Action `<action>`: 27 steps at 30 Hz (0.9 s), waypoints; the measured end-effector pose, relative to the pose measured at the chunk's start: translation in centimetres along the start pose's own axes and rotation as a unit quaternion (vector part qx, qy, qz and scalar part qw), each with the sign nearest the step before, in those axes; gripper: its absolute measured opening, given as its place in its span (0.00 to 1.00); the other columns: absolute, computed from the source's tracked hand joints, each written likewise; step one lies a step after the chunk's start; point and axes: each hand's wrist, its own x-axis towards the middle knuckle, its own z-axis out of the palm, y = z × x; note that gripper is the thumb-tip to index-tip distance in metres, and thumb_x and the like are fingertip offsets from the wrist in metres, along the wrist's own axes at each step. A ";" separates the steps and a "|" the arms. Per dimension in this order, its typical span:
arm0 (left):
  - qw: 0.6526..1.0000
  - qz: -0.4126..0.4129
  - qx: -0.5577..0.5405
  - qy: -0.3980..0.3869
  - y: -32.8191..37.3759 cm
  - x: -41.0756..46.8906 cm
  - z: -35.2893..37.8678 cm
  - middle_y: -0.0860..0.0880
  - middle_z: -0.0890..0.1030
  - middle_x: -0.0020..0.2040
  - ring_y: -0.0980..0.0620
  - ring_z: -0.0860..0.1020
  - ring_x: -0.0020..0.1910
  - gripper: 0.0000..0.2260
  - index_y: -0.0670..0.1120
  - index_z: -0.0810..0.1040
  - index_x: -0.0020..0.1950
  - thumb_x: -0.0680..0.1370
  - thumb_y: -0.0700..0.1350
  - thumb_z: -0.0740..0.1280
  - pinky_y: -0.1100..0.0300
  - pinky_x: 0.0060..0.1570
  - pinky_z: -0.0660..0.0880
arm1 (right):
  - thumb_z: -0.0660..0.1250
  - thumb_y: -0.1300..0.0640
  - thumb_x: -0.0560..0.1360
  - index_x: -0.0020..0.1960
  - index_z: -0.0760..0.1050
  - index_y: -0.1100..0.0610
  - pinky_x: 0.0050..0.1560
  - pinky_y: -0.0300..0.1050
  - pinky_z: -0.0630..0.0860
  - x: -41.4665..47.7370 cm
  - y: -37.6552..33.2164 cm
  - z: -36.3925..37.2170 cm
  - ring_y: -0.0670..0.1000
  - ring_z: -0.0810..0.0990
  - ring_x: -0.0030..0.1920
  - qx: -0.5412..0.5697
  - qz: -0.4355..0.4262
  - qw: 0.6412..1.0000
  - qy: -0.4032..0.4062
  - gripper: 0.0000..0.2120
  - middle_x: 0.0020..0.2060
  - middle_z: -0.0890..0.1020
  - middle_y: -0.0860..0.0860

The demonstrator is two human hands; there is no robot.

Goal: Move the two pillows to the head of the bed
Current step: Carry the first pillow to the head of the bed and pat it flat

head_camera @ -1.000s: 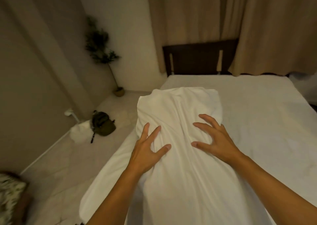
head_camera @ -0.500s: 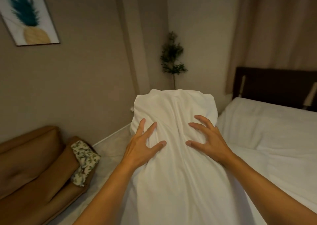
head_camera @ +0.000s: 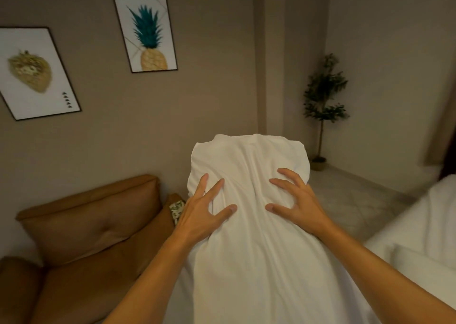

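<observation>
A long white pillow (head_camera: pixel 249 244) fills the middle of the head view, held up in front of me and pointing away. My left hand (head_camera: pixel 204 210) grips its left side with fingers spread and pressed into the fabric. My right hand (head_camera: pixel 294 200) grips the right side the same way. The bed (head_camera: pixel 419 225) with its white sheet shows only at the right edge. I see no second pillow, and the head of the bed is out of view.
A brown sofa (head_camera: pixel 93 230) stands at the lower left with a patterned cushion (head_camera: pixel 177 209) on its arm. Two framed fruit pictures (head_camera: pixel 145 29) hang on the wall. A potted plant (head_camera: pixel 323 106) stands in the far corner on the tiled floor (head_camera: pixel 352 200).
My view has swung left, from the bed and headboard toward the sofa and wall pictures. Both hands keep the same grip on the pillow, which stays in front of me.
</observation>
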 end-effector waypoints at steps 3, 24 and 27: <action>1.000 -0.005 0.010 0.008 -2.2 2.8 -0.8 0.64 0.44 0.79 0.50 0.54 0.78 0.36 0.69 0.55 0.74 0.69 0.75 0.60 0.44 0.72 0.62 | 0.66 0.25 0.64 0.69 0.72 0.39 0.75 0.58 0.59 3.7 1.1 2.4 0.45 0.60 0.75 0.011 -0.009 1.000 -0.002 0.37 0.74 0.61 0.37; 0.999 0.048 0.001 0.015 -19.4 34.2 -3.0 0.61 0.49 0.79 0.50 0.56 0.77 0.37 0.67 0.59 0.74 0.67 0.76 0.59 0.49 0.72 0.61 | 0.69 0.28 0.66 0.66 0.74 0.39 0.75 0.56 0.60 32.7 10.7 15.2 0.41 0.60 0.74 -0.008 -0.013 0.999 0.046 0.32 0.73 0.62 0.36; 0.997 0.076 -0.007 -0.002 -20.7 39.4 -2.8 0.61 0.49 0.79 0.50 0.56 0.77 0.37 0.67 0.59 0.74 0.67 0.77 0.59 0.46 0.72 0.62 | 0.69 0.29 0.66 0.66 0.74 0.39 0.74 0.55 0.59 35.6 11.7 15.5 0.41 0.60 0.74 -0.033 0.004 0.997 0.071 0.32 0.73 0.63 0.36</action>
